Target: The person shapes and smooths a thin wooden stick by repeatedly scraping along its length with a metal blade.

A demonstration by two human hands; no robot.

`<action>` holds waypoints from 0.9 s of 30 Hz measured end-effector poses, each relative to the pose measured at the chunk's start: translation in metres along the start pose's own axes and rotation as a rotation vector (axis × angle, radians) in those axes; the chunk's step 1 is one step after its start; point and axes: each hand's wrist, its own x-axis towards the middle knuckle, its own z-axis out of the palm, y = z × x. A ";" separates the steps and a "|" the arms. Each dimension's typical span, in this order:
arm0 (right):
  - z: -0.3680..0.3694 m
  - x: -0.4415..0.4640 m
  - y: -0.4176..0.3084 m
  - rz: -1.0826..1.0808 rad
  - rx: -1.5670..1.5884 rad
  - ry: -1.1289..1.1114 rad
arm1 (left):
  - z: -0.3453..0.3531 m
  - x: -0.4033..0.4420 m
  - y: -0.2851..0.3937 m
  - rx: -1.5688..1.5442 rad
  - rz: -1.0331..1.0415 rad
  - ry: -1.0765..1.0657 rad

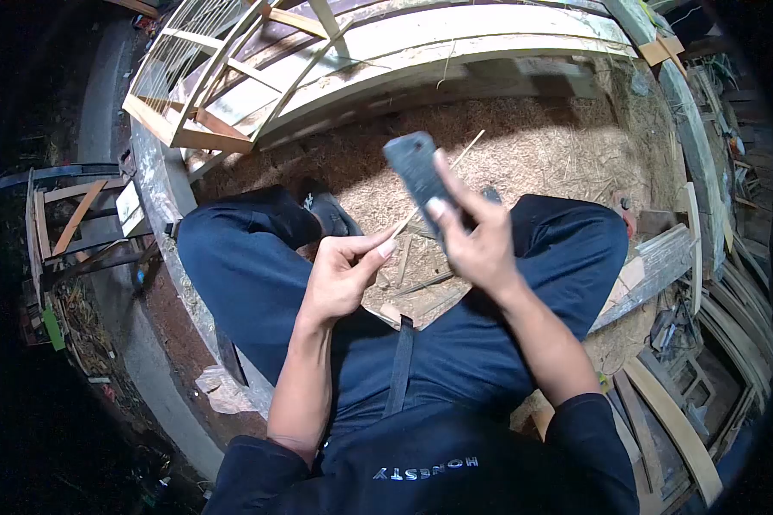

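My left hand (342, 279) pinches a thin pale wooden stick (469, 146) between thumb and fingers. The stick slants up and away to the right and passes behind a dark, flat, oblong slab (416, 167). My right hand (483, 245) grips that slab, its fingers laid along the surface. A small dark spot shows near the slab's far end, but its exact kind cannot be made out. Below the hands, between my crossed legs, lie a narrow dark pointed tool (425, 284) and several slivers of wood.
A wooden frame with thin bars (202, 73) leans at the upper left on pale planks (489, 34). Shavings (541, 146) cover the floor ahead. A weathered beam (696, 129) runs along the right, with curved wood strips (678, 429) lower down. A crate-like frame (69, 215) stands left.
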 end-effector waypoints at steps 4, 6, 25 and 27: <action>-0.003 0.001 -0.002 0.065 0.044 0.032 | -0.003 -0.003 0.001 -0.031 -0.030 -0.017; -0.008 0.011 0.009 0.133 0.120 0.136 | -0.003 -0.004 0.004 -0.053 -0.056 -0.069; -0.012 0.008 0.014 0.059 -0.090 0.095 | -0.002 -0.001 0.003 -0.040 -0.017 -0.092; -0.013 0.002 0.015 0.072 -0.062 0.054 | -0.007 -0.004 -0.003 -0.017 -0.013 -0.091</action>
